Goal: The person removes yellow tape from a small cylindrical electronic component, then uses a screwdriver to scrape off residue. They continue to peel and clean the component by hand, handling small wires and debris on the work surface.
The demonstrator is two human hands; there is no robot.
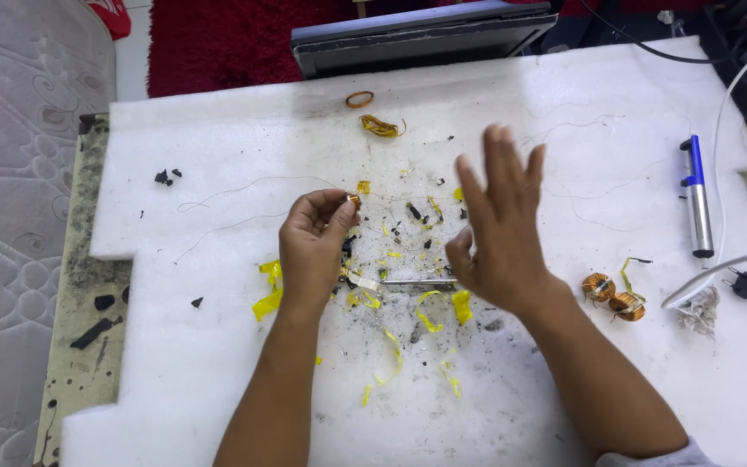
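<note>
While the left hand point(313, 246) pinches a small copper coil point(353, 200) over the white foam sheet point(218, 363), the right hand point(499, 229) is open, fingers spread, holding nothing; unwinding the thin wire point(244, 186) seems in hand, needing a gentle pull. Crumpled yellow tape scraps point(430, 311) lie just below the coil

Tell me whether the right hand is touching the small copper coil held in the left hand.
Apart. The head view shows the right hand open and raised, with bare white padding visible between it and the copper coil pinched in the left hand.
</note>
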